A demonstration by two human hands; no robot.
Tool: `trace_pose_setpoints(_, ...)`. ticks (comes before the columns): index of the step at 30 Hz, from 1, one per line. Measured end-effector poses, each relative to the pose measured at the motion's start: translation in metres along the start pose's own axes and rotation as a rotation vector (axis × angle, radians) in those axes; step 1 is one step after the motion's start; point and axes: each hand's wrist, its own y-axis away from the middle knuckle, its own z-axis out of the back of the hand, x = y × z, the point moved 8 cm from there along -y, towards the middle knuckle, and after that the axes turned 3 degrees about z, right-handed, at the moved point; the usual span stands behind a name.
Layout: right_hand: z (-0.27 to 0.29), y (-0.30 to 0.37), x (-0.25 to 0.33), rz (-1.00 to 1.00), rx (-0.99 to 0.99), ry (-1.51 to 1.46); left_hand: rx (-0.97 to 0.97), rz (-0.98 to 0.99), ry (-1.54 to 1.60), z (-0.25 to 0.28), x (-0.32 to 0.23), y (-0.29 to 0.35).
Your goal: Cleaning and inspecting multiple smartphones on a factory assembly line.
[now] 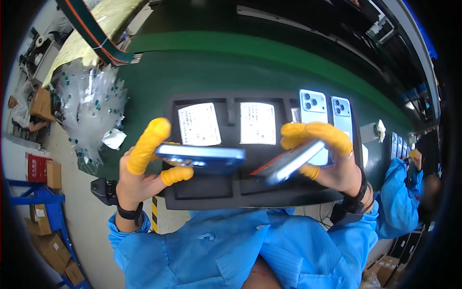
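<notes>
The black tray point(250, 198) holds white sheets point(199, 124) in two compartments point(221, 110); two pale phones point(313, 111) lie at its right end. Left hand point(139, 168) clamps a blue phone point(202, 156); right hand point(339, 171), a silver-edged phone point(294, 163).

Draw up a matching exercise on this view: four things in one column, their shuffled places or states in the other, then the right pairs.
Things
1. blue phone with raised camera lenses
2. yellow finger covers
3. two large white printed sheets
4. translucent plastic pile with green tabs

Places or states
A. side by side in compartments of the black tray
B. heaped to the left of the tray
C. held in the left hand
D. worn on both the left hand and the right hand

Pairs: 1-C, 2-D, 3-A, 4-B
</notes>
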Motion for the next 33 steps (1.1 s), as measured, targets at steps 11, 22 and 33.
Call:
trace_pose_setpoints(11, -0.007, -0.007, -0.006, -0.085, 0.052, 0.095, -0.095, 0.131, 0.058, 0.001, 0.012, -0.001)
trace_pose_setpoints(22, -0.008, -0.063, -0.049, -0.245, -0.170, 0.305, -0.009, 0.299, -0.265, -0.036, 0.029, -0.073)
trace_pose_setpoints(33, -0.010, -0.073, -0.055, -0.288, -0.111, 0.010, 0.199, 0.300, -0.319, -0.047, 0.033, -0.093)
